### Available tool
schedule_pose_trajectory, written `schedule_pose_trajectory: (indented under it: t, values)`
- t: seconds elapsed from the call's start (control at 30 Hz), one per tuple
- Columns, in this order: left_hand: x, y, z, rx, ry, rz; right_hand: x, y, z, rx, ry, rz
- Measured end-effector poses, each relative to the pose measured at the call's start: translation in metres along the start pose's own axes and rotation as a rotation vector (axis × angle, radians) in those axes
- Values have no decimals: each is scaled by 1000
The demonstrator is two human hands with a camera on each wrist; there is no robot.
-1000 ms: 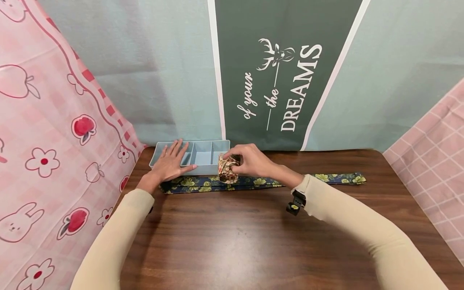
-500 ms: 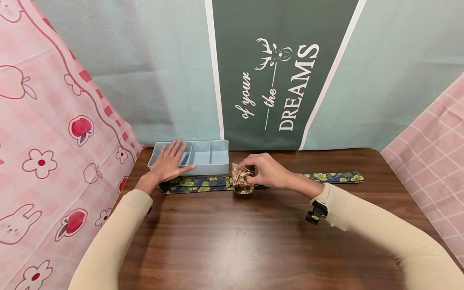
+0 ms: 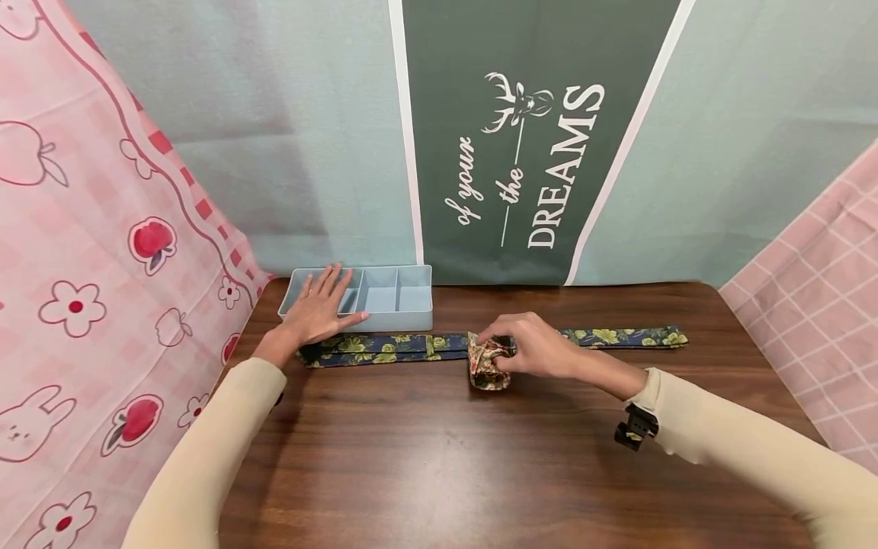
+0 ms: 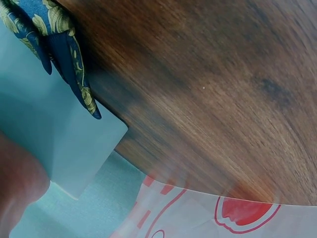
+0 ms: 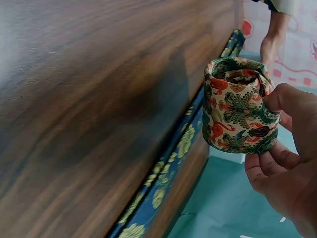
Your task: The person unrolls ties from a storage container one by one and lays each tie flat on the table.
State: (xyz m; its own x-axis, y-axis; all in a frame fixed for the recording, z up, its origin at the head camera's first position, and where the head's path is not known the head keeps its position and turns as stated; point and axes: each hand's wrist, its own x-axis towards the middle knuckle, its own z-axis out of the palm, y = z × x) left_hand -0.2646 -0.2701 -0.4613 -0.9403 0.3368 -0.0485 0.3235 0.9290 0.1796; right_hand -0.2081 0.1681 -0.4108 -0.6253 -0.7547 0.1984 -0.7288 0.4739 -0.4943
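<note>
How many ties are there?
2: a blue flowered tie lies on the table in front of the box, and a rolled-up patterned tie is in the right hand. The left hand covers part of the box, so more may be hidden.

the patterned roll [image 3: 483, 368] hides part of the blue tie [image 3: 387, 356].

The roll [image 5: 240, 116] is patterned red and green, the tie [image 3: 447, 345] flowered navy.

Head view forward and down, closer wrist views, shared table [image 3: 411, 473]
</note>
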Motion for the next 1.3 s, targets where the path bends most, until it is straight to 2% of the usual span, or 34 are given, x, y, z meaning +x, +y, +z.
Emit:
schedule_pose_trajectory:
  t: [0.17, 0.4, 0.7, 0.93, 1.07, 1.2, 1.3]
  values:
    - [0, 1, -1, 0, 1, 6, -14, 5, 0, -6, -11, 13]
    - [-1, 1, 0, 6, 19, 12, -29, 8, 4, -20, -6, -8]
    - [-3, 1, 0, 3, 25, 20, -39, 9, 9, -38, -5, -50]
    - [-2, 0, 3, 11, 56, 46, -45, 12, 15, -59, -5, -72]
    - [-3, 2, 2, 13, 133, 88, -46, 11, 16, -57, -6, -63]
    - [-4, 11, 1, 7, 273, 177, -46, 10, 16, -56, -9, -52]
    - [-4, 23, 2, -10, 385, 264, -46, 10, 17, -61, -11, -52]
